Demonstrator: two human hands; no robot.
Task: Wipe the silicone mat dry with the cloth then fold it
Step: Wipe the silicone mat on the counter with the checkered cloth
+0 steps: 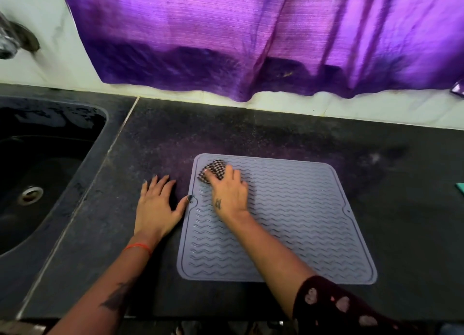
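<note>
Fingers (pixel 232 176) of the right hand (pixel 229 195) curl over a bunched black-and-white checked cloth (pixel 213 172), gripping it and pressing it down onto the grey rectangular silicone mat with wavy ridges (pixel 288 216). Cloth and hand sit at the mat's far left corner, the forearm crossing the mat diagonally from its near edge. Just beside the mat's left edge the left hand (pixel 158 206) lies flat on the dark speckled stone counter (pixel 251 136), fingers spread and holding nothing, the thumb tip touching the mat's rim. A red thread circles the left wrist. The mat lies flat and unfolded on the counter. Left of the mat, beyond a seam in the counter, is a black sink (pixel 50 163); behind the mat a purple curtain (pixel 226 33) hangs against the white wall.
</note>
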